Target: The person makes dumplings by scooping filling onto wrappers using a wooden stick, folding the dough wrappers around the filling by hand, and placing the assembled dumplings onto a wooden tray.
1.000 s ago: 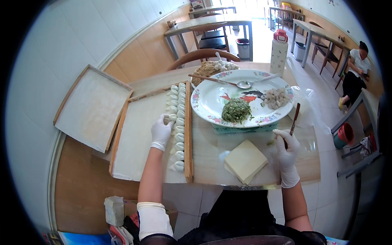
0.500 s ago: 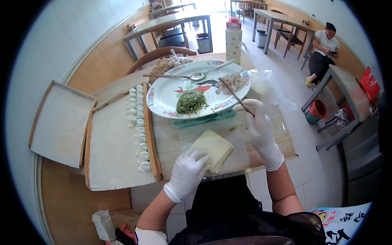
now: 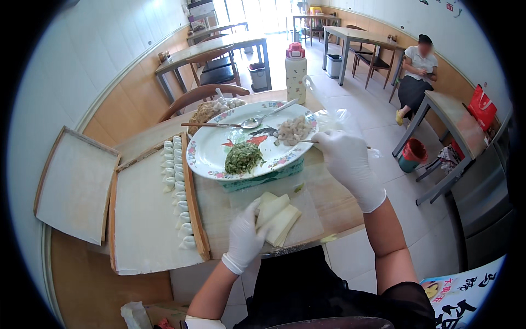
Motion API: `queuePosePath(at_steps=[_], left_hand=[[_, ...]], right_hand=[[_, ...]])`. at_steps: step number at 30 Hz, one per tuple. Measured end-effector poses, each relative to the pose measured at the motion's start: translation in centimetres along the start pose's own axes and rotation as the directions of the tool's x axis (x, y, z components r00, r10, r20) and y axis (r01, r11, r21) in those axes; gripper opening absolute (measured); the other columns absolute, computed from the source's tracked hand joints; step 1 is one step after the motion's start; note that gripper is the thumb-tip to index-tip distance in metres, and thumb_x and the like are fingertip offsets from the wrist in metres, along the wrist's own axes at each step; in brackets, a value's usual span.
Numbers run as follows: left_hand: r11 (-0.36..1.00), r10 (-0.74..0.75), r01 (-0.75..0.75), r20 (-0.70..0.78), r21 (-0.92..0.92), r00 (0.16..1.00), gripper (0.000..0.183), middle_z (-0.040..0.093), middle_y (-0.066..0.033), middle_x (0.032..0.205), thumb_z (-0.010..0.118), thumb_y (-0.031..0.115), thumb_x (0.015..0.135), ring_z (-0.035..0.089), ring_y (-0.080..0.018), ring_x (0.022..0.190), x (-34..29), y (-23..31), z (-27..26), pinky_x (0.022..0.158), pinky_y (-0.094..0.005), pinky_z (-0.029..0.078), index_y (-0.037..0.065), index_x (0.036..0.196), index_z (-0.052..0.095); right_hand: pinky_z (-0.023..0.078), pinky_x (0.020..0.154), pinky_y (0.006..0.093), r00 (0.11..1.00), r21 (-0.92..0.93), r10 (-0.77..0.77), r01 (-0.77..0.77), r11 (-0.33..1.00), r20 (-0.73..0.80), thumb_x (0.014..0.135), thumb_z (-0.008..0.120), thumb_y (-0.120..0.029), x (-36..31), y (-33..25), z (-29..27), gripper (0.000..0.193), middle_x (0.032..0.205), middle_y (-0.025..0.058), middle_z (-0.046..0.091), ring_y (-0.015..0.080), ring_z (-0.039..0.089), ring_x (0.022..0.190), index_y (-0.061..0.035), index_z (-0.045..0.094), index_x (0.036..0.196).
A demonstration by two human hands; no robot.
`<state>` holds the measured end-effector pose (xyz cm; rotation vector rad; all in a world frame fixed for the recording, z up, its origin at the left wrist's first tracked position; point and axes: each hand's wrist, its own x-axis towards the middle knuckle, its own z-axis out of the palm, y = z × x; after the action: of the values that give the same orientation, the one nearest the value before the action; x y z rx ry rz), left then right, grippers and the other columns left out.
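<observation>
My white-gloved left hand (image 3: 246,233) is at the left edge of a stack of pale square dough wrappers (image 3: 282,227). Its thumb and fingers pinch the top wrapper (image 3: 272,205), which curls up from the stack. Above the table's right side, my gloved right hand (image 3: 348,164) grips a thin wooden stick (image 3: 308,141). The stick's tip reaches the raw shrimp pieces (image 3: 294,129) on a large oval plate (image 3: 198,156). A mound of chopped green filling (image 3: 244,158), a metal spoon (image 3: 251,123) and another wooden stick (image 3: 211,125) also lie on that plate.
Left of the wrappers stands a wood-framed tray (image 3: 145,225) with folded dumplings (image 3: 181,205) along its right side. Another tray (image 3: 76,186) leans beyond it. A green box (image 3: 263,181) supports the plate; behind stands a bottle (image 3: 296,74). A seated person (image 3: 419,71) is far right.
My right hand has turned, bringing the stick's tip down to the shrimp. My left hand has lifted the top wrapper into a curl. The whole view has shifted slightly.
</observation>
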<state>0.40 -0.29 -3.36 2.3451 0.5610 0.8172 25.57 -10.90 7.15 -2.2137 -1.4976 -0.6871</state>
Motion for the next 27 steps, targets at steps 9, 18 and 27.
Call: queuePosePath(at_steps=[9,18,27], left_hand=[[0.982,0.161,-0.163,0.028,0.096,0.987,0.04,0.065,-0.0114,0.109,0.068,0.0,0.072,0.06,-0.0334,0.102,-2.0,-0.3,0.1,0.089,-0.0431,0.048,0.007,0.111,0.068],[0.982,0.174,-0.167,-0.077,0.087,0.982,0.033,0.065,-0.0094,0.109,0.072,0.004,0.074,0.059,-0.032,0.102,-2.6,0.1,1.1,0.09,-0.0423,0.047,0.008,0.106,0.069],[0.981,0.175,-0.167,-0.079,0.099,0.981,0.033,0.066,-0.01,0.108,0.071,0.003,0.073,0.059,-0.032,0.101,-3.0,-0.2,1.3,0.089,-0.043,0.047,0.007,0.106,0.069]], right_hand=[[0.055,0.066,0.0395,0.984,-0.165,-0.093,0.118,0.979,0.154,0.081,0.061,-0.007,2.4,-1.1,0.2,0.008,0.08,0.0085,0.068,0.0277,0.069,0.078,-0.0103,0.066,0.085],[0.056,0.061,0.0377,0.991,-0.22,-0.098,0.115,0.969,0.088,0.079,0.063,-0.008,2.0,-0.4,0.6,0.006,0.074,0.0072,0.066,0.0251,0.07,0.071,-0.0124,0.067,0.08],[0.054,0.062,0.0398,0.982,0.03,-0.105,0.101,0.994,0.155,0.079,0.061,-0.006,-0.1,-3.1,-0.1,0.021,0.081,0.0089,0.067,0.0276,0.07,0.072,-0.013,0.07,0.096]])
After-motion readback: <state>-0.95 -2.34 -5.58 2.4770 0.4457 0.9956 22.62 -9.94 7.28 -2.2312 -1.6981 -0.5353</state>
